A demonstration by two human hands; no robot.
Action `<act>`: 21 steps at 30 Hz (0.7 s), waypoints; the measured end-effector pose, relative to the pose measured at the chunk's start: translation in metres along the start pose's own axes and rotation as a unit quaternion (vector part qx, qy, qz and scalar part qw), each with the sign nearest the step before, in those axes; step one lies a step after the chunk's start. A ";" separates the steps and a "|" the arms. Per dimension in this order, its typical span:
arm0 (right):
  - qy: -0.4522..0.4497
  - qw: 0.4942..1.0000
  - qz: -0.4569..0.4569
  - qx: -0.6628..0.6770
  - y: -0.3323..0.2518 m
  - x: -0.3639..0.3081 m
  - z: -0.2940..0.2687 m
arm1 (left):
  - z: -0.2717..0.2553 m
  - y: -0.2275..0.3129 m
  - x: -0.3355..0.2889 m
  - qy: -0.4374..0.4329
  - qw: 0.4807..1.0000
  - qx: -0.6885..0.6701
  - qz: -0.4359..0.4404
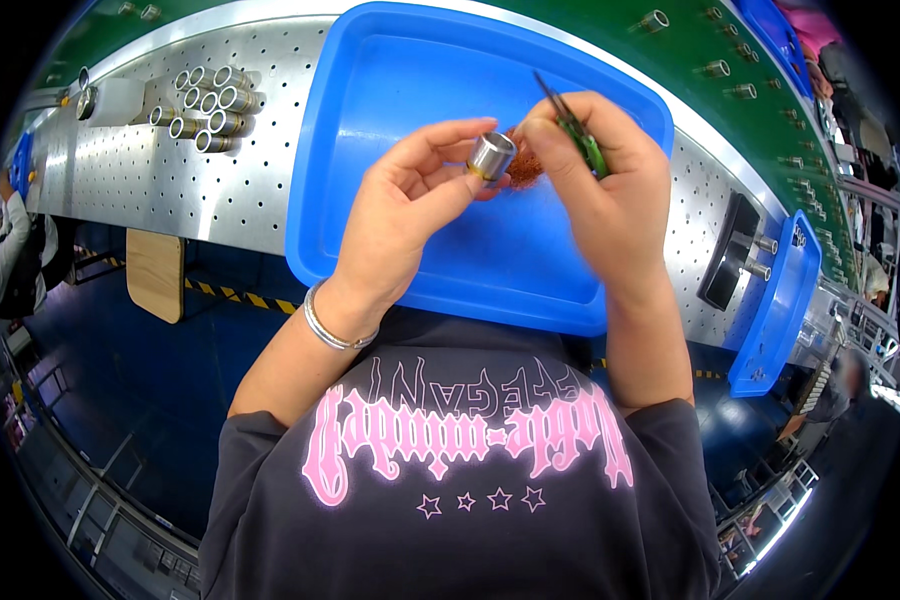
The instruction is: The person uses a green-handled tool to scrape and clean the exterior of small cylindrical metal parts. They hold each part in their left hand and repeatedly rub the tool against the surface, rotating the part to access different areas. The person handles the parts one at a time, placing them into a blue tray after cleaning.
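Note:
Over a large blue tray [370, 90], my left hand [400, 200] grips a short, hollow metal cylinder [492, 158] between thumb and fingers, its open end tilted upward. My right hand [620, 170] is closed around a slim tool [588, 150] with a green handle and dark, thin, pointed ends that stick up past the fingers. The thumb and forefinger of that hand are pinched together close to the cylinder; whatever may be between them is too small to make out. A small reddish-brown heap of fine bits [525, 172] lies in the tray, partly hidden behind my hands.
Several metal cylinders [210, 100] stand grouped on the perforated metal table [280, 150] at left, near a whitish container [118, 102]. At right are a flat black object [730, 250], two cylinders and a smaller blue tray [778, 310]. Beyond runs a green surface [610, 30] carrying more cylinders.

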State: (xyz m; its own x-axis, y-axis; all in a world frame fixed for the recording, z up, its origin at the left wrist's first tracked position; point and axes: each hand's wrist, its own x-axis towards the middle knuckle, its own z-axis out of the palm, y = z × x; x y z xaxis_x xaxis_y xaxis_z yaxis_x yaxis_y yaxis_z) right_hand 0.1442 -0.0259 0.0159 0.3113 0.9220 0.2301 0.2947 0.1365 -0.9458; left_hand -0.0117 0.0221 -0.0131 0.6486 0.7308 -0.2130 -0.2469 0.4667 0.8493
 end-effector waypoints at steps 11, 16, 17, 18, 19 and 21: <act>-0.045 0.983 -0.050 -0.172 0.014 -0.010 -0.008 | -0.005 0.008 0.003 0.054 0.998 -0.026 0.001; -0.041 0.983 -0.047 -0.175 0.012 -0.008 -0.007 | -0.004 0.009 0.001 0.058 0.998 -0.017 0.008; -0.039 0.984 -0.044 -0.170 0.013 -0.008 -0.007 | -0.004 0.009 0.001 0.052 0.999 -0.010 0.009; -0.038 0.985 -0.042 -0.165 0.013 -0.009 -0.007 | -0.005 0.008 0.002 0.045 0.999 -0.003 0.010; -0.037 0.986 -0.039 -0.161 0.013 -0.009 -0.007 | -0.005 0.008 0.002 0.039 0.999 0.004 0.011; -0.035 0.986 -0.041 -0.155 0.014 -0.010 -0.007 | -0.003 0.008 0.002 0.046 0.999 -0.012 0.013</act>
State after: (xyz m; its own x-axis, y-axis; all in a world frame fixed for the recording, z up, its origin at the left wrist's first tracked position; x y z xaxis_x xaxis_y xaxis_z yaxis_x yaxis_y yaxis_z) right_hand 0.1516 -0.0353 0.0020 0.2154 0.9369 0.2754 0.5814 0.1035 -0.8070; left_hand -0.0144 0.0287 -0.0075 0.5725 0.7854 -0.2354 -0.2802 0.4572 0.8441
